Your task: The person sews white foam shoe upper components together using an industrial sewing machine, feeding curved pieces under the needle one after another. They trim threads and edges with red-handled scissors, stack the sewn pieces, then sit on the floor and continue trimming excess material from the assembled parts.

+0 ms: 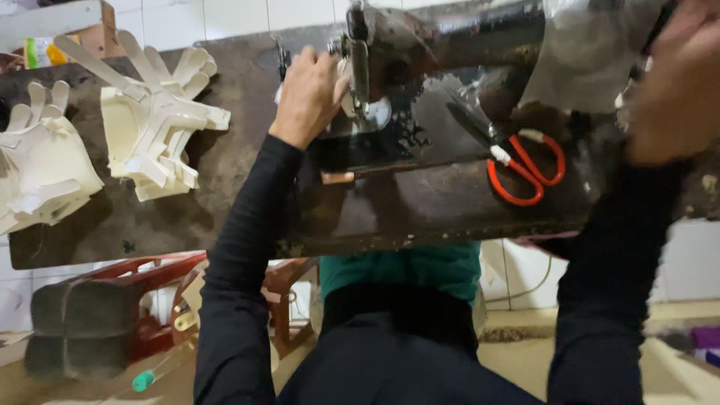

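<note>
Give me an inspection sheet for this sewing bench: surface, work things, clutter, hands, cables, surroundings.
Surface: dark worn table, scuffed.
Job's things: sewing machine; two stacks of cream cut pieces at the far left.
Clutter: red-handled scissors lying beside the machine.
Hands: left hand at the needle area, grip hidden; right hand at the machine's right end, blurred.
Cables: pale cord below the table.
Surroundings: white tiled wall; red frame and dark block underneath.

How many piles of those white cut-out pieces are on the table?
2. One pile of cream cut pieces lies on the dark table, left of the left hand. The other pile sits at the table's far left edge, partly out of view.
</note>
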The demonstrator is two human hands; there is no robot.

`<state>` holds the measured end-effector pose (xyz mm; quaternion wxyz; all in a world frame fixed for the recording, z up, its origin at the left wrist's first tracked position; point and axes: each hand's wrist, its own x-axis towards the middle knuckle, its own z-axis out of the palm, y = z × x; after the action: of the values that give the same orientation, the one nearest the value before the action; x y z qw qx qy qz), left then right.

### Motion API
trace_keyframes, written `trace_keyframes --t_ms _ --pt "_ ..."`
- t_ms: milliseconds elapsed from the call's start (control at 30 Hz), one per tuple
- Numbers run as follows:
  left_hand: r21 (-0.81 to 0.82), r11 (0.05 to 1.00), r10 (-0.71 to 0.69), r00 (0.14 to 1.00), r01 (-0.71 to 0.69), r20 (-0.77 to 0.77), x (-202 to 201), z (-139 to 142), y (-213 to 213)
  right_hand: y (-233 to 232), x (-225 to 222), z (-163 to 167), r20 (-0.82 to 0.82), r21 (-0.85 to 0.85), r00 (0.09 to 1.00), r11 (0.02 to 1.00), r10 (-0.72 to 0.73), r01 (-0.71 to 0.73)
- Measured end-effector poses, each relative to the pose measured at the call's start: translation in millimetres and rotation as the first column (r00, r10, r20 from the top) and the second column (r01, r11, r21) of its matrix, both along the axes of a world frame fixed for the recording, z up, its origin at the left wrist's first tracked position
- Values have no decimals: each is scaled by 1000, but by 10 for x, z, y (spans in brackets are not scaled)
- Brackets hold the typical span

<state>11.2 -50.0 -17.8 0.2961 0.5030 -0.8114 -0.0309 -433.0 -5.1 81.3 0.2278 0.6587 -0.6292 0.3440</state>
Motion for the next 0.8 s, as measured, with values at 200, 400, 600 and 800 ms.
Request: trace_keyframes --t_ms 200,400,600,800 --pt "50 994 108 967 -99 -229 129 -114 20 194 1733 -366 246 300 698 632 673 -715" --pt "-24 922 355 869 -387 -345 513 14 -56 -1047 2180 -917 219 202 715 686 664 -699" --pt "-10 893 423 848 -449 -320 552 224 100 -690 2068 -813 524 551 679 404 514 -730" --pt "11 886 437 829 -463 -348 595 219 86 211 792 212 4 -157 834 824 552 -545"
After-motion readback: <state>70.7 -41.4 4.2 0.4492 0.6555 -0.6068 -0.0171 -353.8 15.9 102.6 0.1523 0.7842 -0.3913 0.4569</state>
